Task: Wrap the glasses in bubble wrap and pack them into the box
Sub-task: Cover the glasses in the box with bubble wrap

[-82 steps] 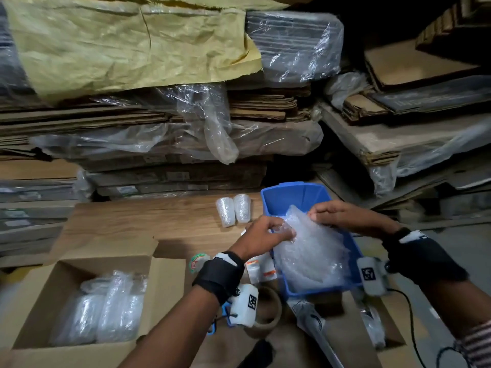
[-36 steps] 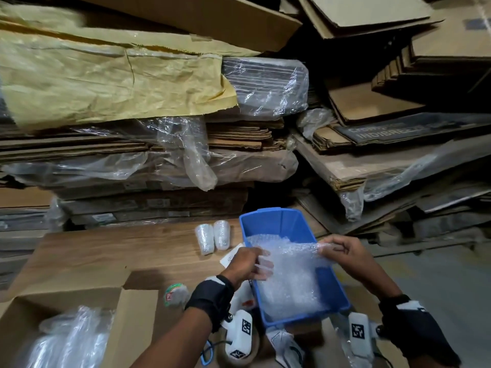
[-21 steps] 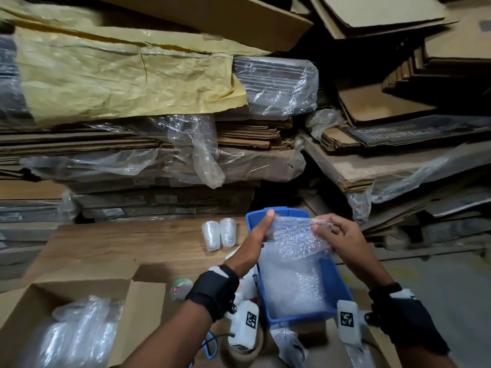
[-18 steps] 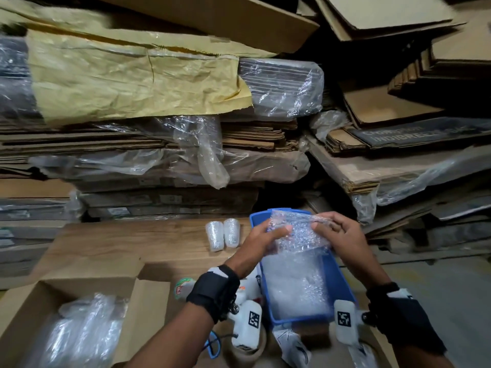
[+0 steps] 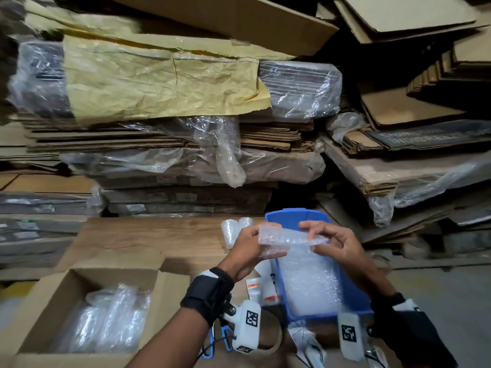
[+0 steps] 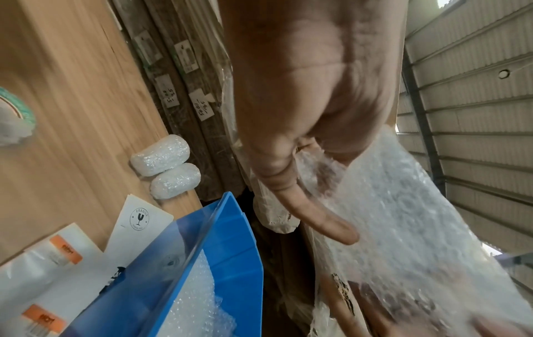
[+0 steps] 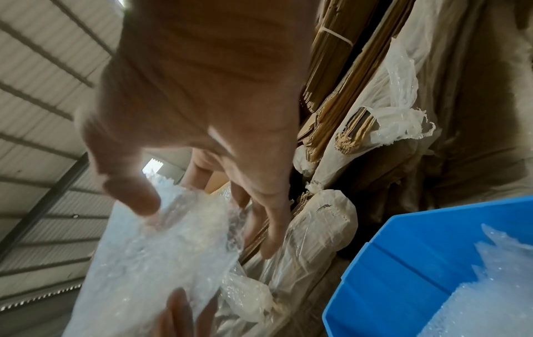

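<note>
Both hands hold one sheet of bubble wrap (image 5: 288, 239) in the air above the blue bin (image 5: 295, 215). My left hand (image 5: 252, 247) pinches its left end and my right hand (image 5: 322, 239) pinches its right end. The same sheet (image 6: 403, 212) (image 7: 161, 241) fills both wrist views. More bubble wrap (image 5: 309, 281) lies in the bin. Two wrapped glasses (image 5: 235, 229) (image 6: 166, 165) lie on the wooden table just left of the bin. The open cardboard box (image 5: 34, 309) at the lower left holds several wrapped bundles (image 5: 106, 320).
Stacks of flat cardboard in plastic film (image 5: 170, 144) rise behind the table and to the right. A tape roll (image 6: 14, 114), fragile stickers (image 6: 141, 219) and label sheets (image 5: 261, 290) lie left of the bin. A large tape ring (image 5: 269, 338) sits near the front edge.
The hands lifted a sheet of bubble wrap out of the blue bin and now stretch it between them, higher and nearer the bin's far end than before.
</note>
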`<state>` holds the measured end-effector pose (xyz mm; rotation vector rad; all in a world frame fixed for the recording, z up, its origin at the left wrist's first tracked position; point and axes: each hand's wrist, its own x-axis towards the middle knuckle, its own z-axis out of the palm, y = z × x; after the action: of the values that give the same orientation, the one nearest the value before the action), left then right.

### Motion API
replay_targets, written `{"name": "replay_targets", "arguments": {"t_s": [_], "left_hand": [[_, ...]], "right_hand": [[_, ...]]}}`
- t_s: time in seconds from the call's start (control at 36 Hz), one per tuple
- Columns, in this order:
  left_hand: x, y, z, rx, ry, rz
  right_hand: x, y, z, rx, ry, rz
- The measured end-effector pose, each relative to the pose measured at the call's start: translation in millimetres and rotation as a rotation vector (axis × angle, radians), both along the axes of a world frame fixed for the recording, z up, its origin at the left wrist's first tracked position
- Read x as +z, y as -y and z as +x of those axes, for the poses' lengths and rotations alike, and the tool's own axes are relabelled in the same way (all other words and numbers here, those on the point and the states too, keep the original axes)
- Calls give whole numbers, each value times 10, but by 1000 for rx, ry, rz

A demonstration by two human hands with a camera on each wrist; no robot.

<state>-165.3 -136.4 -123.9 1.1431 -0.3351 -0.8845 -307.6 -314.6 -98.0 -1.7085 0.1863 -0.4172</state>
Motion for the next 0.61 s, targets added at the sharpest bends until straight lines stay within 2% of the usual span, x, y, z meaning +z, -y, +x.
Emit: {"name": "replay_targets", "arguments": {"t_s": [0.06, 0.11, 0.19, 0.28, 0.42, 0.5, 0.61], "left_hand": [[-25, -55, 39, 12, -21, -23], [-48, -109, 73, 15, -9, -21], [-77, -198, 111, -5, 83, 2], [-83, -295, 127, -6, 155, 8], [-83, -495, 177, -26, 204, -3], [-58, -671, 244, -66, 161, 31], [-20, -915, 377, -134, 33, 21]], "right_hand": [[-39, -69, 4, 65, -53, 31], [-60, -139, 34, 75, -82, 185], [-76, -282, 119, -75, -153, 340], [-74, -445, 164, -182, -235, 242], [-119, -638, 217, -77, -437, 319], [-120, -747, 282, -15, -442, 293], [-42, -841, 329, -17, -412, 120]]}}
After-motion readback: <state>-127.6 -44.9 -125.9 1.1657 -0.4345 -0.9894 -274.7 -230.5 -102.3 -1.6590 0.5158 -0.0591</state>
